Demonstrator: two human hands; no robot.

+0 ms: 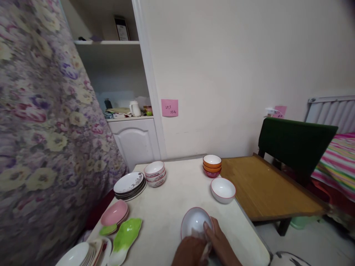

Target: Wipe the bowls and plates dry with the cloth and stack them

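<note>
A white bowl [195, 220] with a red rim is tipped toward me at the near edge of the pale table [166, 210]. My left hand [188, 253] is under the bowl's lower rim and seems to hold it; its fingers are hidden. My right hand [222, 244] grips the rim from the right, thumb inside, pressing a pale cloth [204, 252] against the bowl. Nearest to them, a second white bowl [223, 190] stands upright just beyond.
On the table are stacked orange and red bowls [212, 165], stacked white bowls [155, 173], a pile of plates [129, 184], pink dishes [114, 213], a green leaf dish [124, 236] and more plates [77, 255]. A wooden table [263, 188] and green chair [294, 142] stand right, a floral curtain [41, 129] left.
</note>
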